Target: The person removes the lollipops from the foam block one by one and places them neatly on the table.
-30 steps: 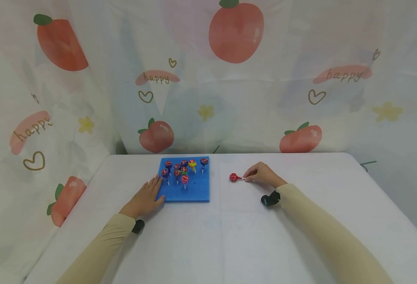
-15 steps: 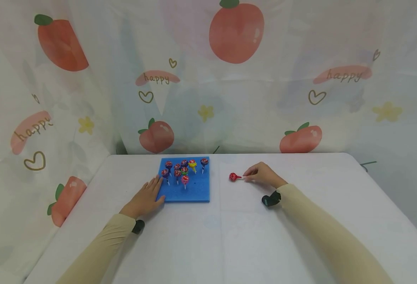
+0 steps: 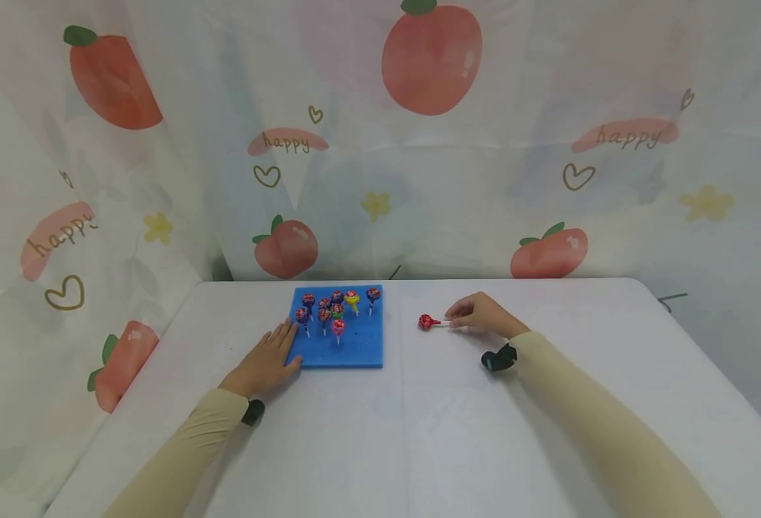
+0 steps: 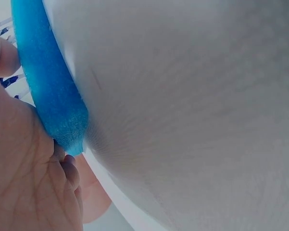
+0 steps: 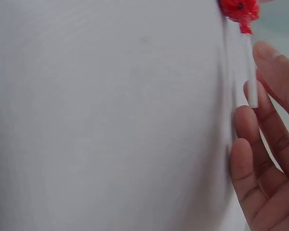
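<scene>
Right wrist view has the bare stick (image 5: 250, 57) of the red lollipop (image 3: 425, 322) lying between the thumb and loosely curved fingers of the right hand (image 3: 482, 315), but I honestly can't tell if they're pinching it or only touching. The wrapped head pokes out past those fingertips, on the side toward the blue foam board (image 3: 361, 352). My guess: light, stiff thin stick, slick wrapper, hard candy that might crack if dropped, so I'd grab the stick near its free end, right where the fingers are. Left hand (image 3: 264, 365) lies along the board's edge, fingers straight, not curled round anything. Beyond those fingertips a bunch of lollipops stands stuck in the foam, roughly upright, a dark-wrapped one (image 3: 301, 315) closest, a pink one (image 3: 338, 328) and yellow one (image 3: 352, 298) farther off
</scene>
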`<act>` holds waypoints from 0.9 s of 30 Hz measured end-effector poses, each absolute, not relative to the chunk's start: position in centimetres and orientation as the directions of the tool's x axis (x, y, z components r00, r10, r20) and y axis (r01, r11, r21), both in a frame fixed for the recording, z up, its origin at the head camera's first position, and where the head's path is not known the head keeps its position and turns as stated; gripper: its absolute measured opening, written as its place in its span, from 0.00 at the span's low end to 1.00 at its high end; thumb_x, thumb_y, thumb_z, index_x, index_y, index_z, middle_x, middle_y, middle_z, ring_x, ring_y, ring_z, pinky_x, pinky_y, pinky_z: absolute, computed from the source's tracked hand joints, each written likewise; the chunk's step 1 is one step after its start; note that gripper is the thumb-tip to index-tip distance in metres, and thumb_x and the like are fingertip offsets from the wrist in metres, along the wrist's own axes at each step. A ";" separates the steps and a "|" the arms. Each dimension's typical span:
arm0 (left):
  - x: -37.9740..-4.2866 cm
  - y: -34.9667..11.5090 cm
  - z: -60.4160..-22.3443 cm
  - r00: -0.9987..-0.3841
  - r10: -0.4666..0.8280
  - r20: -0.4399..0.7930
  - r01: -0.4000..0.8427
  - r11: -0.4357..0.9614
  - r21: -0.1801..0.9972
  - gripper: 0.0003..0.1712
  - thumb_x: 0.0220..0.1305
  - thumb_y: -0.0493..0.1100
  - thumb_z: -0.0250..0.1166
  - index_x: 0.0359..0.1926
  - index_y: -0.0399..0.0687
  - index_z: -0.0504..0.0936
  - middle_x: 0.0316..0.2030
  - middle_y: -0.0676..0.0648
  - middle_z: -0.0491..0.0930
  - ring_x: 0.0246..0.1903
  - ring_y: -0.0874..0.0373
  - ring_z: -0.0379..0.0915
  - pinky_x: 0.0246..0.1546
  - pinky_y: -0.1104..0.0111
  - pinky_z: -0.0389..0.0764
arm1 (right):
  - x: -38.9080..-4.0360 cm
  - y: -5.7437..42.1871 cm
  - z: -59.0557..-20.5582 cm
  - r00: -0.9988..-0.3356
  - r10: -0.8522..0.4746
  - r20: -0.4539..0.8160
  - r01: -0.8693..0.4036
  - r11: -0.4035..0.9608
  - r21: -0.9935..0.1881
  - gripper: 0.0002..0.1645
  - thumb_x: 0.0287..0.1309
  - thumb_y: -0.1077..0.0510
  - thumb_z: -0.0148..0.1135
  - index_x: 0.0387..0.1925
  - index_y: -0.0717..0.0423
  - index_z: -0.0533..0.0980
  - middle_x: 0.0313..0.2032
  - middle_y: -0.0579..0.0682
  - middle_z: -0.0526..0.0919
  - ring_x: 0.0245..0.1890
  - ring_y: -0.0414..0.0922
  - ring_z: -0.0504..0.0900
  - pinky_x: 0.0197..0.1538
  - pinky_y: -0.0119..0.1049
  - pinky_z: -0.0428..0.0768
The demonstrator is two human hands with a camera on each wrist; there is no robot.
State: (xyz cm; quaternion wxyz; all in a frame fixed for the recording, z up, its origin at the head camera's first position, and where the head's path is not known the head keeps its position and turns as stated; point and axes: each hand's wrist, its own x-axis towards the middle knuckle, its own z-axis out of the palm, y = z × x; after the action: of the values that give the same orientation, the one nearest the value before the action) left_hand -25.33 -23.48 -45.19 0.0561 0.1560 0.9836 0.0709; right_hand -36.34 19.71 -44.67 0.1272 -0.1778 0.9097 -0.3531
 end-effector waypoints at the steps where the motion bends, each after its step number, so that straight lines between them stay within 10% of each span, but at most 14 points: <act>1: -25.3 -23.5 -45.2 -0.945 0.315 -0.091 0.299 0.941 0.157 0.42 0.69 0.53 0.48 0.72 0.32 0.45 0.73 0.33 0.42 0.72 0.38 0.40 0.71 0.47 0.47 | -36.3 19.8 -44.4 -0.902 -0.420 -0.102 -0.239 0.681 -0.692 0.15 0.54 0.57 0.67 0.45 0.56 0.82 0.43 0.53 0.85 0.43 0.45 0.78 0.46 0.34 0.78; 9: -25.5 -23.6 -45.4 -0.941 0.329 -0.072 0.316 0.937 0.151 0.40 0.69 0.51 0.48 0.71 0.30 0.46 0.72 0.31 0.44 0.72 0.37 0.41 0.71 0.46 0.49 | -35.7 18.4 -41.6 -0.901 -0.433 -0.037 -0.262 0.610 -0.748 0.22 0.57 0.55 0.64 0.52 0.62 0.77 0.48 0.57 0.83 0.52 0.53 0.78 0.58 0.48 0.75; 27: -25.4 -23.6 -45.3 -0.941 0.331 -0.071 0.317 0.935 0.159 0.41 0.69 0.51 0.48 0.71 0.29 0.45 0.72 0.31 0.42 0.72 0.37 0.41 0.71 0.46 0.49 | -32.1 7.4 -41.5 -0.847 -0.529 0.052 -0.238 0.290 -0.927 0.19 0.59 0.57 0.61 0.51 0.60 0.77 0.50 0.57 0.82 0.52 0.49 0.81 0.59 0.42 0.77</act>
State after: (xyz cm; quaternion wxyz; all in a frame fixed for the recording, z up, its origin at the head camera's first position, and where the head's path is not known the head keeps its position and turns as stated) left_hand -25.36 -23.55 -45.25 0.0485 0.1649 0.9824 0.0728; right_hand -32.12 7.37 -41.46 0.1334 -0.2422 0.7918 -0.5445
